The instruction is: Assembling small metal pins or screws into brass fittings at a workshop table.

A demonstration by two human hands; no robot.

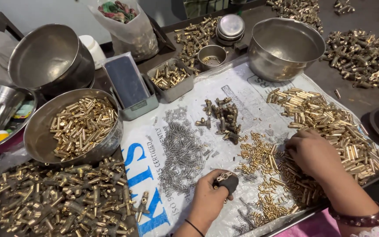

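Your left hand [208,199] grips a dark brass-capped fitting [227,181], fingers curled tightly round it, just below the grey spring pile [181,156]. Your right hand [313,151], right of those springs, rests with fingers bent into the small brass pins [259,153], sorted within reach.

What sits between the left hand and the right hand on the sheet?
In the head view, small brass pins lie scattered between the left hand and right hand.
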